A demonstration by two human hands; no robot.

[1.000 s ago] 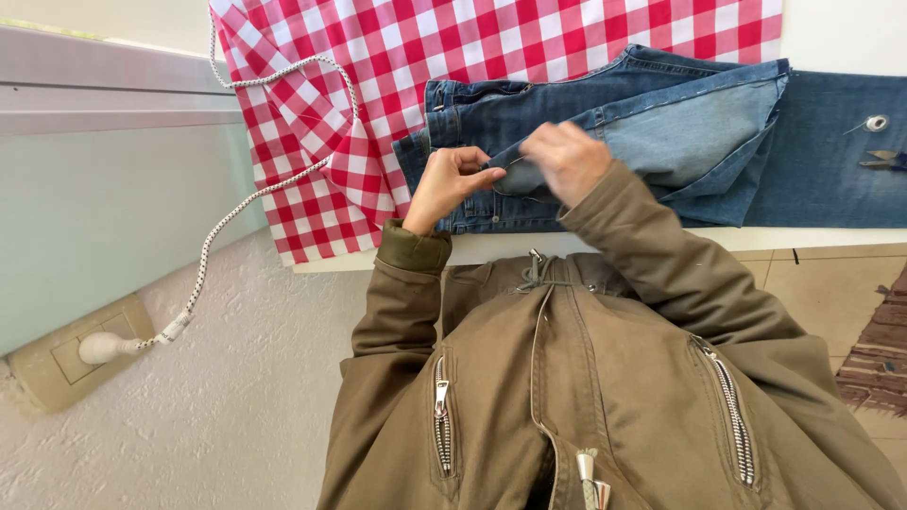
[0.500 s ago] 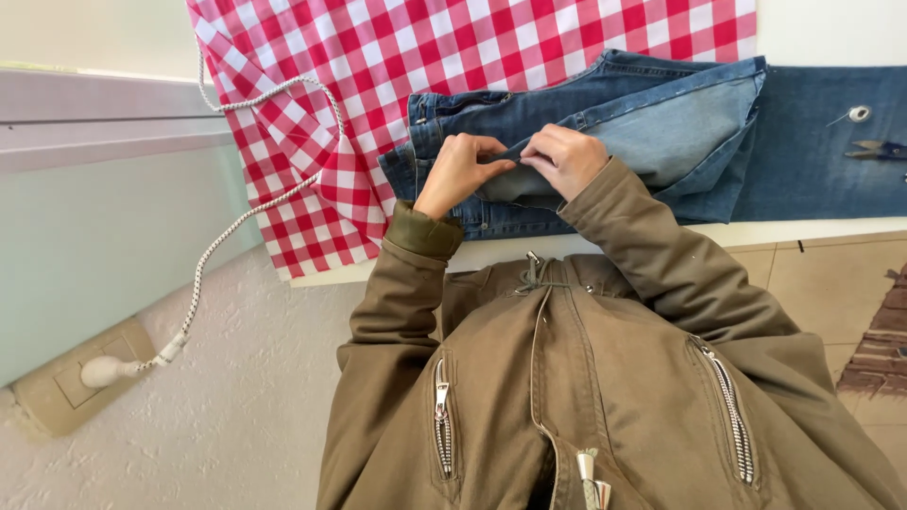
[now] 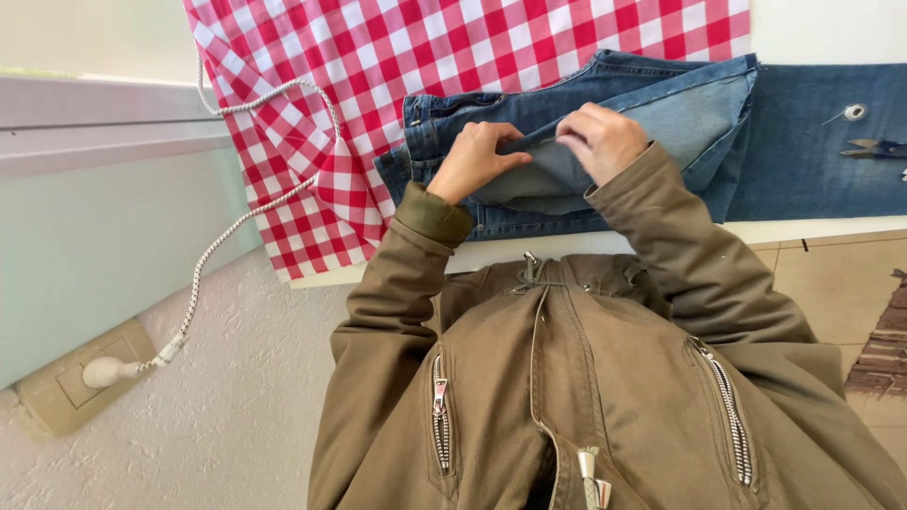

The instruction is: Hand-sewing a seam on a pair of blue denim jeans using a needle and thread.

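Jeans (image 3: 652,104), one folded pair, lie on the red-checked cloth (image 3: 378,57), long axis nine to three, waistband toward nine. Your left hand (image 3: 470,159) and right hand (image 3: 602,139) both pinch their folded edge.

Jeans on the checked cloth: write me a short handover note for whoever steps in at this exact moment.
Left hand: pinching an edge of the folded jeans.
Right hand: pinching the same edge further right, grip closed on denim.
Jeans: lying partly on the red-and-white checked cloth, with a second denim piece to the right carrying a small round item and small scissors.
A braided cord runs from the cloth to a wall socket.
Done: jeans lie folded. Left: both hands are mid-handling; nothing released.
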